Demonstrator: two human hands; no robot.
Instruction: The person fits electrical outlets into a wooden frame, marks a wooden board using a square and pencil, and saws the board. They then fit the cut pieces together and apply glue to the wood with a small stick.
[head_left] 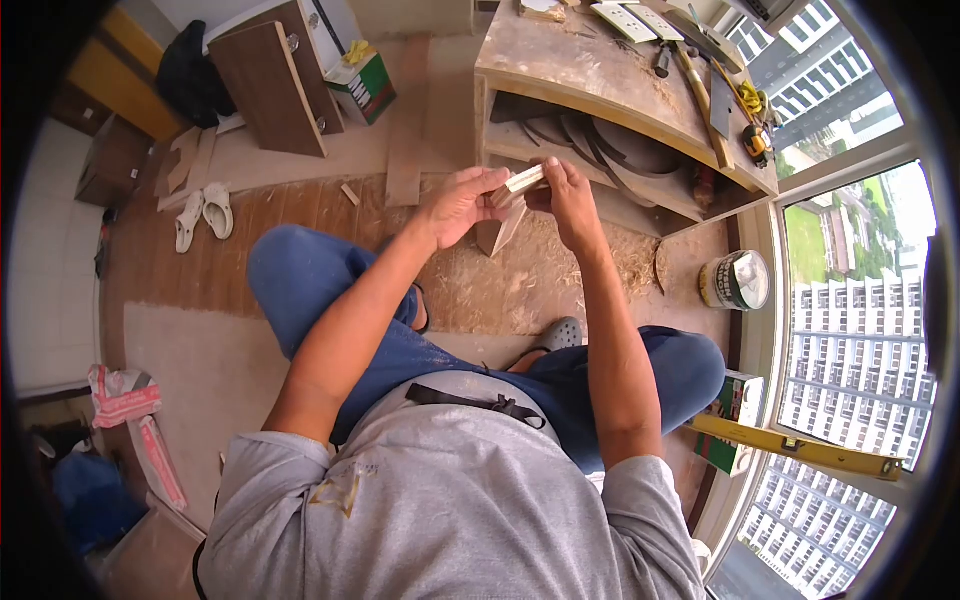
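My left hand [462,207] and my right hand [570,200] are raised in front of my knees, close to the workbench's near corner. Between them is a short, pale piece of wood [525,180] with a grooved or layered edge. The fingers of my left hand close on its left end, while my right thumb and fingers pinch the other end. Just below the hands, a brown board [500,232] stands partly hidden over the shavings-strewn floor.
A wooden workbench [570,60] carries a hammer, a tape measure [757,144] and other tools; curved strips fill its shelf. To the right are a bucket [735,280] and a yellow spirit level [800,447] by the window. Cabinet panels [268,90] and pale clogs [203,215] lie left.
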